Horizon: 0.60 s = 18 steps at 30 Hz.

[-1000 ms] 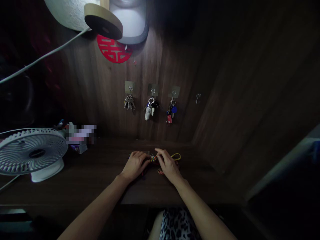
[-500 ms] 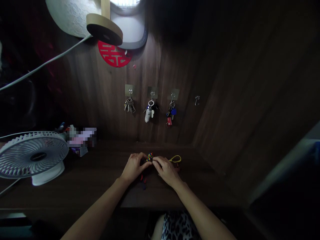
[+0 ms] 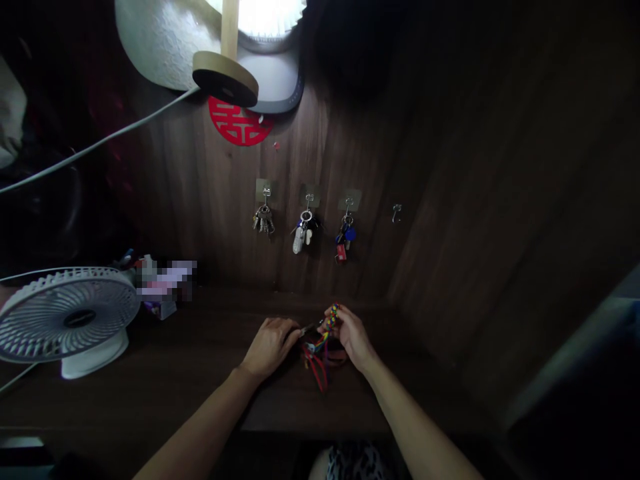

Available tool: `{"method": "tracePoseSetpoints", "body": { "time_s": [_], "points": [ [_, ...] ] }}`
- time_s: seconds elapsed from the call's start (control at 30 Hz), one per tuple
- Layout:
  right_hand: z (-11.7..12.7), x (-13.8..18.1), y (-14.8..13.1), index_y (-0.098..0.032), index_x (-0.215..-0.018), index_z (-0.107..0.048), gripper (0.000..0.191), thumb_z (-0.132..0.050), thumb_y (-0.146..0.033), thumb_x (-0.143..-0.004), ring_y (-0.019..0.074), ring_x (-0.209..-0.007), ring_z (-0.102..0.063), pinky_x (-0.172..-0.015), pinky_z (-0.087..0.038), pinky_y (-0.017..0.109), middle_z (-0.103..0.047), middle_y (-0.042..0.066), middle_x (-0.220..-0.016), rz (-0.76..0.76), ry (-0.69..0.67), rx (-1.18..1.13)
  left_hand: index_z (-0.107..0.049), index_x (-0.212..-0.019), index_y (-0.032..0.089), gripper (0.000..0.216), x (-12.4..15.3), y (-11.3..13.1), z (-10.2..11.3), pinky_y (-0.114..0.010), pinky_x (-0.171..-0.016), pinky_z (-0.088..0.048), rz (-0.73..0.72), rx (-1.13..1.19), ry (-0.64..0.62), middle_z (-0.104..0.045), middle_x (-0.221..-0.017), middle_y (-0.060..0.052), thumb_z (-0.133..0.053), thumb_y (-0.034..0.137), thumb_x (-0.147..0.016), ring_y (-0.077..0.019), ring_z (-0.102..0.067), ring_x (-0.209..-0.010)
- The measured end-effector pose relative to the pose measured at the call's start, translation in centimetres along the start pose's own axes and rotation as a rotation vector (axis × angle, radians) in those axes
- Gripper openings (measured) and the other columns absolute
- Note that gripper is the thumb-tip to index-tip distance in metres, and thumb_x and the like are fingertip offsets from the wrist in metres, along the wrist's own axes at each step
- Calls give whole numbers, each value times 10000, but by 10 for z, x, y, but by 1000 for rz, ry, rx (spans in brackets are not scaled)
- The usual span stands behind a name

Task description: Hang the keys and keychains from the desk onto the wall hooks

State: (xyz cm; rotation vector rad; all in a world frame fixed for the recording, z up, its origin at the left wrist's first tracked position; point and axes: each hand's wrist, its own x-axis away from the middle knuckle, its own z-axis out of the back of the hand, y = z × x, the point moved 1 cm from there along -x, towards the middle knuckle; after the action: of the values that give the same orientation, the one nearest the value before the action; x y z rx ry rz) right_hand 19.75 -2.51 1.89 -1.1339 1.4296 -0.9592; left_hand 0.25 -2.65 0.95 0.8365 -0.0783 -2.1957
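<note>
My right hand [image 3: 353,337] is closed around a multicoloured braided cord [image 3: 334,316], whose knobbly end rises above the fingers. Loose strands [image 3: 316,346] in blue, white and yellow hang from it toward the tabletop. Fingers pinched, my left hand [image 3: 271,343] grips one end of a thin metallic piece [image 3: 310,328] that reaches toward the braid; its exact kind is too dark to tell. Just below both hands, a red strap [image 3: 319,375] dangles or lies on the dark wooden desk [image 3: 280,400]. A brownish band [image 3: 337,359] shows under my right wrist.
A white fan [image 3: 80,320] stands at the left, with a small box [image 3: 163,309] beside it. Three key bunches [image 3: 265,220] hang from wall hooks, and a bare hook [image 3: 397,213] is at their right. A lamp [image 3: 270,23] and caps [image 3: 155,47] are above.
My hands have moved apart, the right one lifting the braid to the right. Its strands and the red strap now show between them. The whole view has shifted slightly.
</note>
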Motion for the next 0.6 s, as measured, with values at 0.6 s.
{"method": "tracePoseSetpoints", "body": {
  "time_s": [0.6],
  "points": [
    [73, -70, -130, -170, -737, -569, 157, -673, -264, -667, 23, -329, -345, -307, -186, 132, -576, -54, -514, 53, 254, 519, -607, -919, 225, 252, 0, -4, -7, -311, -801, -410, 70, -12, -155, -658, -920, -27, -359, 269, -912, -184, -592, -886]
  ]
}}
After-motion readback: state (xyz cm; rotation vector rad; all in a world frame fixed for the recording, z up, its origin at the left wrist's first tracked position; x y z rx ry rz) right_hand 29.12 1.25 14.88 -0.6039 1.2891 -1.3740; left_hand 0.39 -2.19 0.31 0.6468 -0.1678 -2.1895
